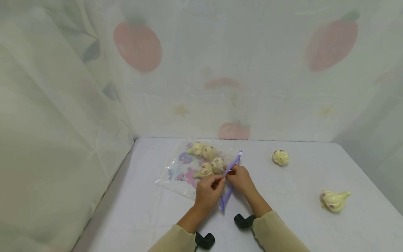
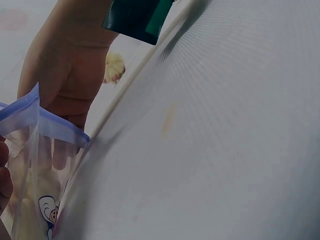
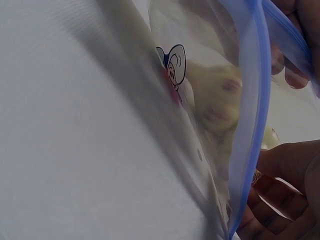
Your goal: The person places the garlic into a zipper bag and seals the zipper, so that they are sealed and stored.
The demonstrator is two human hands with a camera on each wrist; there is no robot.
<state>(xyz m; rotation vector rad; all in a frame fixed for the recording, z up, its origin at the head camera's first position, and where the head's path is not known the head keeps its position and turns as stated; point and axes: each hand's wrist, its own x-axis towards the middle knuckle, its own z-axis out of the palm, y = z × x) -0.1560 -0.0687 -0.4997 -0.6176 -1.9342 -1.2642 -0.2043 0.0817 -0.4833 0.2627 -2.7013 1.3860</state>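
A clear zip bag (image 1: 179, 171) with a purple zip strip (image 1: 232, 163) and cartoon prints lies flat on the table, its mouth facing right. Several garlic bulbs (image 1: 208, 153) are inside. My left hand (image 1: 206, 194) pinches the near side of the mouth between thumb and finger. My right hand (image 1: 241, 180) holds the strip from the right, fingers bent at the mouth. Through the plastic in the left wrist view, the right fingers (image 2: 60, 152) show behind the strip. The strip stands parted in the right wrist view, with a garlic bulb (image 3: 220, 100) beyond it.
Two loose garlic bulbs sit on the white table (image 1: 292, 210) to the right: one bulb (image 1: 281, 157) towards the back, the other bulb (image 1: 335, 201) nearer the right edge. A printed curtain (image 1: 189, 63) stands behind the table, and pale cloth (image 1: 63, 140) hangs along the left.
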